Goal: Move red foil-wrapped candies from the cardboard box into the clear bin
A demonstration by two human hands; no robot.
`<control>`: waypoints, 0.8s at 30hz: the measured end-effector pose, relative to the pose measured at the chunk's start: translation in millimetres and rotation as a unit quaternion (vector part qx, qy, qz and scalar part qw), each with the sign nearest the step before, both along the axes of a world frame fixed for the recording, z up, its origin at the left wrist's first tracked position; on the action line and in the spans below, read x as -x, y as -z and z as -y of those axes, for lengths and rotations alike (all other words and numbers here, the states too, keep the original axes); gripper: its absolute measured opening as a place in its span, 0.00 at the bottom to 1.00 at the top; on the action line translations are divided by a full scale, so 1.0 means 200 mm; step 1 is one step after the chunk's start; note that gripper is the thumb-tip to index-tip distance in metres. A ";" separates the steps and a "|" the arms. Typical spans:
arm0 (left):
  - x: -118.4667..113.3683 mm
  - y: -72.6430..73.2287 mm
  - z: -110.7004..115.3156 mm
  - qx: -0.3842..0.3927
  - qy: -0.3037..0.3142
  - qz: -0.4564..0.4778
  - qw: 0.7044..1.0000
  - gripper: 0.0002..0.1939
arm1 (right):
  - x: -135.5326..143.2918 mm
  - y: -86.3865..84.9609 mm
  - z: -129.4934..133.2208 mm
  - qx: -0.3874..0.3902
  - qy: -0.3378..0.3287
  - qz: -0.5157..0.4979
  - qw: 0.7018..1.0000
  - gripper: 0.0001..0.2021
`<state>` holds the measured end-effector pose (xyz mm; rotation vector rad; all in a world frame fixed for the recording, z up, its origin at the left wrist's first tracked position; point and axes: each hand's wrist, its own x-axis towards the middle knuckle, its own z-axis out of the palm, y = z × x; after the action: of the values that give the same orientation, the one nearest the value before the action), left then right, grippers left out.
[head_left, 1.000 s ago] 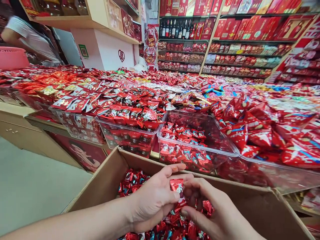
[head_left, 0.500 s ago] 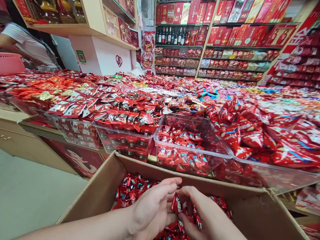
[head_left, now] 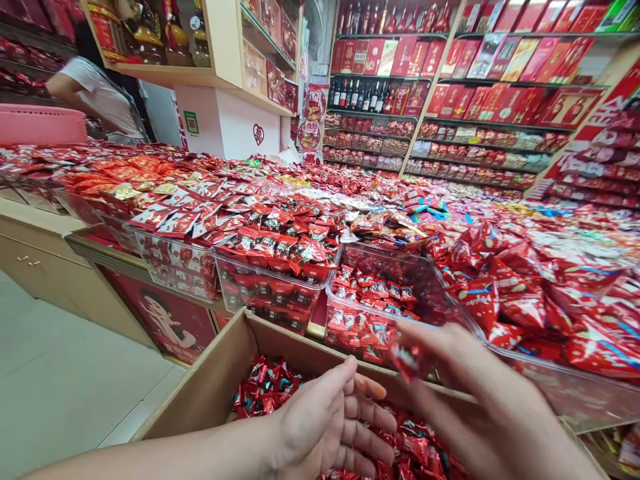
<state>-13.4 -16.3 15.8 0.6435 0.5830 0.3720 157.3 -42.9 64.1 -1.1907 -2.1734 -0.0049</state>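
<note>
Over a cardboard box of red wrapped candies, my left hand is open, palm to the right, its fingers apart and holding nothing. My right hand, blurred by motion, grips a red wrapped candy between thumb and fingers. It hovers above the box's far edge, close to a clear plastic bin. Inside that bin, similar small red candies lie low, well under the rim.
Neighbouring bins are heaped: dark-red packets to the left, larger red triangular packs to the right. A pink basket and a person are at the far left. Shelves of bottles and boxes line the back.
My right hand has moved up and right, away from my left hand, with a candy in it. My left hand has opened out. The view has tilted up slightly.
</note>
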 end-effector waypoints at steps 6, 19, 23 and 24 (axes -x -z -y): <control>-0.02 0.02 0.02 -0.010 0.068 -0.065 0.996 0.27 | -0.01 -0.17 -0.51 -0.064 0.048 0.177 0.981 0.16; -0.01 0.00 0.00 -0.256 0.179 -0.190 0.931 0.24 | 0.02 0.08 -0.97 0.052 -0.033 0.364 0.930 0.10; 0.00 -0.02 0.01 -0.266 0.197 -0.204 0.922 0.22 | -0.03 0.11 -0.98 0.072 -0.008 0.349 0.934 0.12; 0.00 -0.01 0.01 -0.275 0.202 -0.203 0.918 0.21 | -0.03 0.11 -0.99 0.073 0.002 0.343 0.936 0.12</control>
<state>-13.2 -19.0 16.9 1.3815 0.7246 -0.0024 163.9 154.4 41.2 -1.4250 -2.8108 -0.3106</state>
